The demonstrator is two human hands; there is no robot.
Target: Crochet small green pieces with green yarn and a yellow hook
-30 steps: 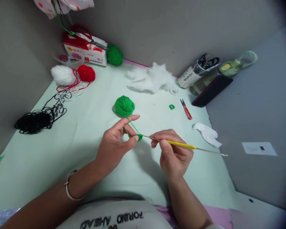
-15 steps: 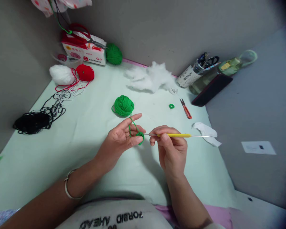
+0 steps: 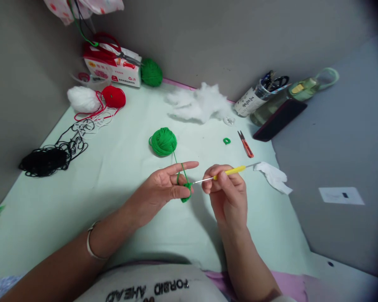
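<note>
My left hand (image 3: 157,188) pinches a small green crochet piece (image 3: 185,195) between thumb and fingers, its index finger stretched out with green yarn running over it. That strand leads back to a green yarn ball (image 3: 163,141) lying just beyond the hand. In my right hand (image 3: 228,188) is a crochet hook (image 3: 233,171) with a yellow handle, held like a pen. The hook's thin metal tip points left and meets the top of the green piece; whether a loop is on it is too small to tell.
White stuffing (image 3: 201,102) lies at the back. Red thread snips (image 3: 246,144), a small green ring (image 3: 227,141) and crumpled tissue (image 3: 272,177) are on the right, near a phone (image 3: 280,120), bottle and pen cup (image 3: 251,100). Black yarn (image 3: 44,160) and a tissue box (image 3: 113,67) occupy the left.
The hook has tilted, its handle end rising and its tip dipping. My left hand and the green piece have moved slightly down and right, with the index finger stretching further right.
</note>
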